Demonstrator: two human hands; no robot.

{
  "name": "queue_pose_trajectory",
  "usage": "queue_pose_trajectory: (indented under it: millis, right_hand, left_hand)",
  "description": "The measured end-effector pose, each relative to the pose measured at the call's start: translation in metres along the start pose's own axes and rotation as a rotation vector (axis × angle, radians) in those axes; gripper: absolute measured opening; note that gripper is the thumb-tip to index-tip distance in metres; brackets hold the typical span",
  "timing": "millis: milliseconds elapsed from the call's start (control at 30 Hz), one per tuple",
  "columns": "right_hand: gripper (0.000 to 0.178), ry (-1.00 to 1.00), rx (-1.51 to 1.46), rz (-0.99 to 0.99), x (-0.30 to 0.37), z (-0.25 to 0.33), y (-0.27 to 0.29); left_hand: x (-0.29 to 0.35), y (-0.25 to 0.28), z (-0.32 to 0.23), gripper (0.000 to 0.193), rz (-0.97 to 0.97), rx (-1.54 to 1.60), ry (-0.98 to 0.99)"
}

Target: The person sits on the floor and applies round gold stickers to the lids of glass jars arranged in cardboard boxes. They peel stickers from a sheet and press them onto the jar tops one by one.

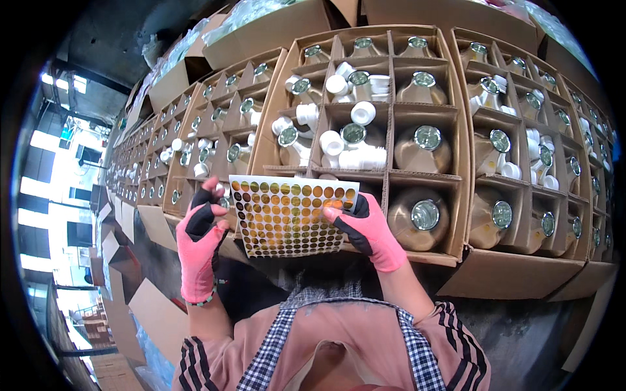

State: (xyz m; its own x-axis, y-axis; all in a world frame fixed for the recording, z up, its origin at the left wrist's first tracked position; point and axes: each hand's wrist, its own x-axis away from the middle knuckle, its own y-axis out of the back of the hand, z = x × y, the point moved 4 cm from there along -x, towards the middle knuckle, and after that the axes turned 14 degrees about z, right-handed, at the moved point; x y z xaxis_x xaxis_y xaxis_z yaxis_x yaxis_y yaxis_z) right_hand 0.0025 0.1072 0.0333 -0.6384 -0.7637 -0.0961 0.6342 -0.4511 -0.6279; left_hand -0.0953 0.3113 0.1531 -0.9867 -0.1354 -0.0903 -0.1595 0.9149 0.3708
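Observation:
My right hand, in a pink and black fingerless glove, grips the right edge of a sticker sheet, thumb on top. The sheet is white with rows of round gold stickers and stays tilted in front of the boxes. My left hand, gloved alike, is just beside the sheet's left edge. Its fingers are bent, with thumb and index apart, and I see nothing between them. Beyond the sheet a cardboard box with dividers holds clear glass bottles, mouths up. White caps lie in several compartments around the bottle necks.
More divided boxes of bottles stand on the right and in a long row to the left. Open cardboard flaps stick out at the lower left. Clear plastic bags lie behind the boxes.

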Motion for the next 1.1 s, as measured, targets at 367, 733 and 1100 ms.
queue_pose_trajectory:
  millis: [367,733,1100]
  right_hand:
    - [0.029,-0.091,0.238,0.093,-0.005,-0.015,-0.029]
    - [0.033,-0.126,0.932,0.435,0.012,-0.026,-0.093]
    - [0.049,0.247,1.186,-0.316,0.037,-0.017,-0.077]
  left_hand:
    - [-0.043,0.006,0.053,0.015,0.419,0.227,-0.04]
    - [-0.025,0.027,0.074,0.026,0.803,0.268,-0.586]
    - [-0.036,0.019,0.086,0.032,0.71,0.162,-0.01]
